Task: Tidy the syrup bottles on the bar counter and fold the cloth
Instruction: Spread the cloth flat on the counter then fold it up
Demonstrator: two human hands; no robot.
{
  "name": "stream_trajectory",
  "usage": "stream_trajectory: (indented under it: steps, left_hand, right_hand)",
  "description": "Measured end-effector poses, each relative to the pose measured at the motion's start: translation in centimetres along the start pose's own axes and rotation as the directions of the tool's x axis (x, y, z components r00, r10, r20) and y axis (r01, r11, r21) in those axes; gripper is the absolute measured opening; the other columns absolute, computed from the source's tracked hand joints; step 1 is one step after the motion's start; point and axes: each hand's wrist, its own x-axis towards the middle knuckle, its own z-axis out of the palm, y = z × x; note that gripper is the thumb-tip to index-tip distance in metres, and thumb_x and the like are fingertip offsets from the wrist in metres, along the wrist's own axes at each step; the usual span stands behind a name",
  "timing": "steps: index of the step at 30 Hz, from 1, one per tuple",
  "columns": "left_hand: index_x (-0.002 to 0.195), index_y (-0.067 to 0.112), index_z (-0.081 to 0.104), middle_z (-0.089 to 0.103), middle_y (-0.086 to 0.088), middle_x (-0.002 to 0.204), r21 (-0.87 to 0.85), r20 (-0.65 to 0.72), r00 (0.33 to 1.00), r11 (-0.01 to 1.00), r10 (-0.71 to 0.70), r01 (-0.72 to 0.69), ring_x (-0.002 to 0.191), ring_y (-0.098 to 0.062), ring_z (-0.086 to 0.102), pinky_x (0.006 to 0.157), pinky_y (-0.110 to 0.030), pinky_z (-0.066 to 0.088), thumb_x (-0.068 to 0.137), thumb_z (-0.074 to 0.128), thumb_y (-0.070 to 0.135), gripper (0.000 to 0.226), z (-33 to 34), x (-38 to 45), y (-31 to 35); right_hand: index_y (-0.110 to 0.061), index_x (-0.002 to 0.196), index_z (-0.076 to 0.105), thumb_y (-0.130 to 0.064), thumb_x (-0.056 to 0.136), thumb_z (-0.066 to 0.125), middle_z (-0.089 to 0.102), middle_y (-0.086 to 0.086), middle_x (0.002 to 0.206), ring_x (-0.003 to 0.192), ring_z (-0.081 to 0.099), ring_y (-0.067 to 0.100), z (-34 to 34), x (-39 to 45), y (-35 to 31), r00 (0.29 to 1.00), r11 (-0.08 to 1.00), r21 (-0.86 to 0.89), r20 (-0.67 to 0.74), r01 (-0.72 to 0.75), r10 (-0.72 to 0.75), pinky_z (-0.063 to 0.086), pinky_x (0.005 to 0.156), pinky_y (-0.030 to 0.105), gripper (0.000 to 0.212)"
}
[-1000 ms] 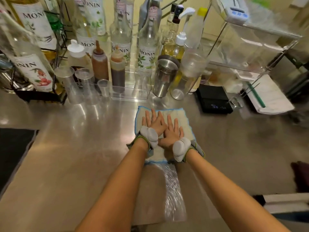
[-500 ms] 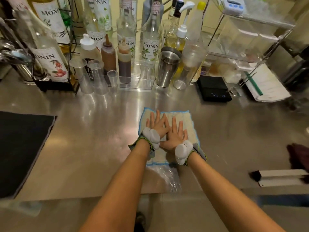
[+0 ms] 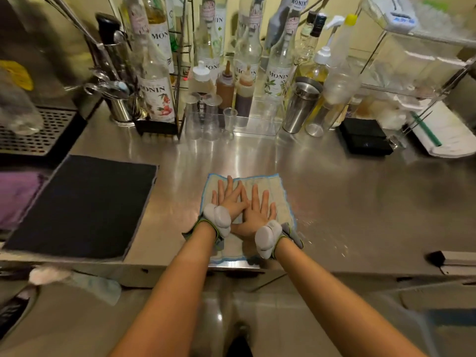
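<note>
both hands and the cloth [image 3: 268, 188] now sit nearer the counter [image 3: 360, 197] front edge; left hand [image 3: 230, 199] and right hand [image 3: 257, 215] lie flat, grasping nothing, smoothing the fold; next likely calls for pinching an edge

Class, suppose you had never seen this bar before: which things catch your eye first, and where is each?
First, the two hands, left hand and right hand, pressed flat and overlapping on the blue-edged cloth at the counter's near edge. Behind stands a crowded row of Monin syrup bottles along the back, and a black mat lies at the left.
</note>
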Motion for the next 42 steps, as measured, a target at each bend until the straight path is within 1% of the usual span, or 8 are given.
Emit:
stream_trajectory:
  steps: [7,12,17,21,25,28,35,42]
  left_hand:
    - [0.153,0.026,0.002,-0.016,0.003,0.160,0.018,-0.056,0.995,0.997,-0.080,0.081,0.148,-0.021,-0.021,0.118,-0.037,-0.015,0.097,0.041,0.035,0.069,-5.0,-1.9,-5.7]
    - [0.153,0.026,0.003,-0.017,0.003,0.160,0.026,-0.038,0.997,0.997,-0.068,0.069,0.147,-0.022,-0.022,0.118,-0.038,-0.015,0.097,0.040,0.034,0.068,-6.2,-0.4,-6.5]
    - [0.153,0.030,0.003,-0.016,0.004,0.161,0.026,-0.063,0.997,0.998,-0.054,0.056,0.148,-0.020,-0.020,0.118,-0.037,-0.014,0.096,0.040,0.031,0.068,-7.3,2.3,-6.8]
    - [0.153,0.029,0.001,-0.016,0.004,0.161,0.056,-0.078,0.994,0.995,-0.079,0.084,0.148,-0.020,-0.020,0.118,-0.037,-0.014,0.095,0.039,0.033,0.069,-8.1,4.5,-6.5]
    - [0.153,0.027,-0.003,-0.017,0.003,0.161,0.124,-0.125,0.986,0.985,-0.109,0.124,0.148,-0.020,-0.019,0.121,-0.038,-0.011,0.097,0.033,0.036,0.068,-7.0,6.3,-4.5]
    - [0.153,0.026,-0.004,-0.019,0.002,0.160,0.123,-0.081,0.995,0.990,-0.065,0.074,0.147,-0.022,-0.022,0.120,-0.039,-0.013,0.096,0.036,0.039,0.071,-5.4,7.7,-2.1]
    - [0.153,0.024,-0.004,-0.021,0.000,0.160,0.135,0.028,0.999,0.990,0.038,-0.041,0.147,-0.022,-0.024,0.119,-0.039,-0.015,0.094,0.041,0.042,0.076,-0.4,11.5,5.9]
    - [0.153,0.024,-0.003,-0.019,0.001,0.160,0.100,0.032,0.998,0.994,0.046,-0.049,0.147,-0.021,-0.024,0.118,-0.038,-0.016,0.095,0.040,0.041,0.074,1.8,15.8,10.4]
  right_hand:
    - [-0.033,0.150,-0.015,-0.061,0.076,0.058,-0.023,-0.003,0.159,0.147,-0.022,0.026,1.7,-0.3,-7.4,0.997,0.996,-0.049,0.025,0.071,-0.070,-0.007,0.121,0.046,0.107]
    - [-0.031,0.150,-0.015,-0.061,0.078,0.056,-0.022,-0.003,0.159,0.147,-0.022,0.025,1.7,0.8,-8.7,0.999,0.998,-0.044,0.014,0.052,-0.052,-0.008,0.121,0.045,0.105]
    - [-0.030,0.150,-0.015,-0.057,0.081,0.054,-0.022,-0.005,0.159,0.147,-0.022,0.024,1.2,3.3,-9.9,1.000,0.999,-0.036,0.000,0.019,-0.019,-0.008,0.121,0.044,0.101]
    - [-0.034,0.150,-0.012,-0.055,0.084,0.052,-0.020,-0.007,0.159,0.148,-0.020,0.023,0.6,5.4,-9.9,0.999,0.999,-0.012,-0.008,0.048,-0.048,-0.008,0.121,0.043,0.094]
    - [-0.037,0.149,-0.011,-0.053,0.083,0.055,-0.022,-0.007,0.159,0.147,-0.021,0.023,-0.9,7.7,-7.8,0.998,0.998,-0.014,0.028,0.062,-0.062,-0.008,0.121,0.043,0.094]
    - [-0.038,0.149,-0.011,-0.053,0.079,0.059,-0.023,-0.006,0.159,0.147,-0.022,0.023,-1.7,8.5,-4.8,0.999,0.999,0.018,0.026,0.037,-0.037,-0.008,0.121,0.044,0.101]
    - [-0.040,0.149,-0.010,-0.054,0.077,0.060,-0.021,-0.008,0.159,0.147,-0.021,0.022,-4.3,10.9,4.6,0.997,0.996,0.035,-0.029,-0.077,0.078,-0.005,0.121,0.043,0.101]
    - [-0.041,0.149,-0.009,-0.057,0.074,0.063,-0.019,-0.008,0.160,0.148,-0.019,0.022,-6.6,14.5,9.8,0.995,0.997,0.014,-0.066,-0.072,0.073,-0.004,0.121,0.041,0.105]
